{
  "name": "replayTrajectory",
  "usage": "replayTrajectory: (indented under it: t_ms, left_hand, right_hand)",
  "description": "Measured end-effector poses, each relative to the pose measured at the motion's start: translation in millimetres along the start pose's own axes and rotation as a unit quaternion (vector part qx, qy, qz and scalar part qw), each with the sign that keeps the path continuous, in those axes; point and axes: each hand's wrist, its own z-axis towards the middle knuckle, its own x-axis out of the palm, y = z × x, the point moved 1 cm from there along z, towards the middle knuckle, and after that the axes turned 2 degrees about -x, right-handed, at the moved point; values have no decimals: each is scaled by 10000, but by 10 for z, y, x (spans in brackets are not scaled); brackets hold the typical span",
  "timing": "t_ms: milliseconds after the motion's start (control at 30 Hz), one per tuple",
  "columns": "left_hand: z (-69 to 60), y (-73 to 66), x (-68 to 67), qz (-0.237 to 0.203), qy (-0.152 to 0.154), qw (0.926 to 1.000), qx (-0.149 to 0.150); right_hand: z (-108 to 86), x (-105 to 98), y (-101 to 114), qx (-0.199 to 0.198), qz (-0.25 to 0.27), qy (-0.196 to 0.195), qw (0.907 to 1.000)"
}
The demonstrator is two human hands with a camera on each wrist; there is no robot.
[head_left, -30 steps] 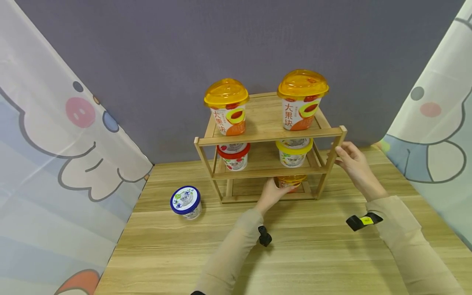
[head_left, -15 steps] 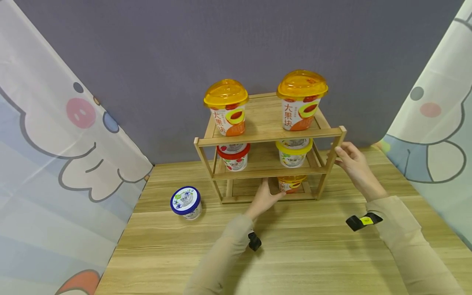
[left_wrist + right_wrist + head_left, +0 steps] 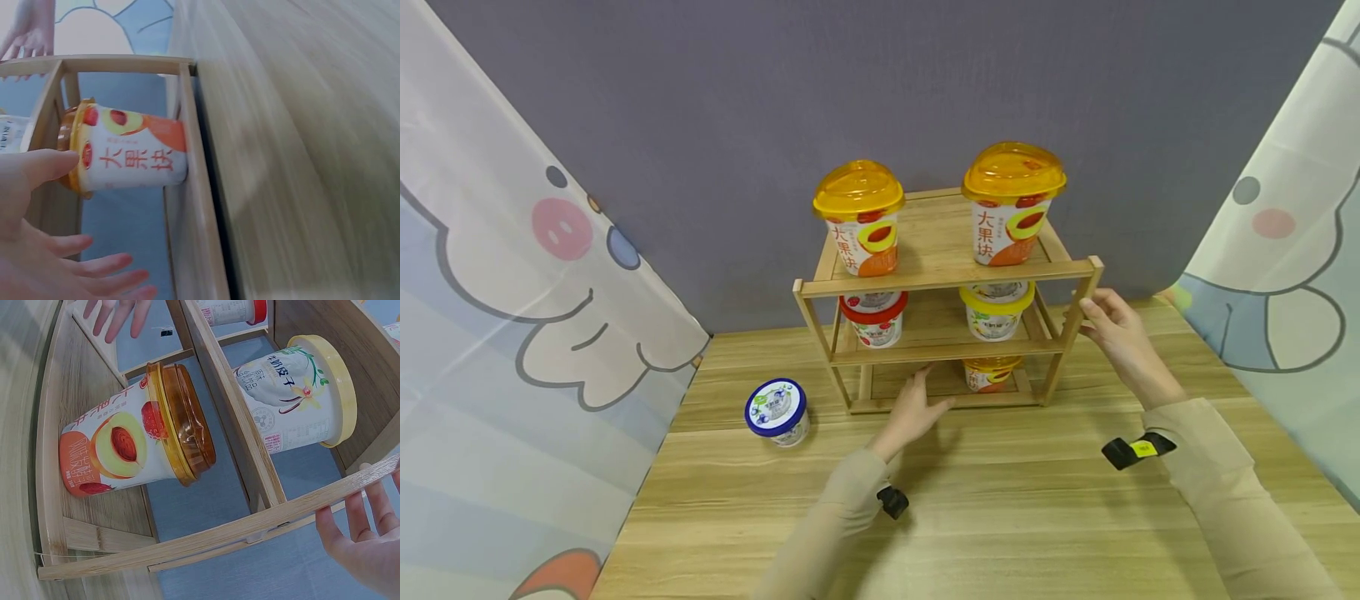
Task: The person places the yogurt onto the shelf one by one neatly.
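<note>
My left hand [image 3: 912,414] is at the front of the wooden rack [image 3: 951,356], its fingers spread and holding nothing. Right of it, on the bottom shelf, stands an orange-lidded fruit yogurt cup [image 3: 987,381] with a peach picture; in the left wrist view my thumb appears in front of the cup's lid [image 3: 78,150]. My right hand [image 3: 1116,329] grips the rack's right front post, fingertips partly hidden behind the wood in the right wrist view. The middle shelf bears a red-lidded tub [image 3: 875,321] on the left and a yellow-lidded tub [image 3: 995,318] on the right.
Two tall orange-lidded cups, a left cup [image 3: 865,229] and a right cup [image 3: 1009,221], stand on the top shelf. A blue-lidded tub [image 3: 778,411] sits on the wooden table [image 3: 1000,517] left of the rack. A grey wall panel [image 3: 737,125] rises behind.
My left hand has let go of the cup on the bottom shelf and moved left and toward me, its fingers opening. The right hand stays at the post.
</note>
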Motion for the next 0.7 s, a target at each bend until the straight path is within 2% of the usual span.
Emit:
replayTrajectory:
  t_ms: [133, 233, 400, 700]
  left_hand:
    - [-82, 38, -78, 346, 110, 9993, 128]
    - [-144, 70, -134, 571, 161, 9977, 332]
    - [-261, 125, -238, 635, 310, 9962, 511]
    - [-467, 231, -472, 951, 192, 9901, 1011]
  right_hand:
    - [-1, 4, 3, -23, 33, 5, 10000]
    - [-5, 7, 6, -24, 12, -9, 10000]
    - [-10, 7, 4, -54, 0, -33, 10000]
    - [-2, 9, 7, -51, 31, -10, 10000]
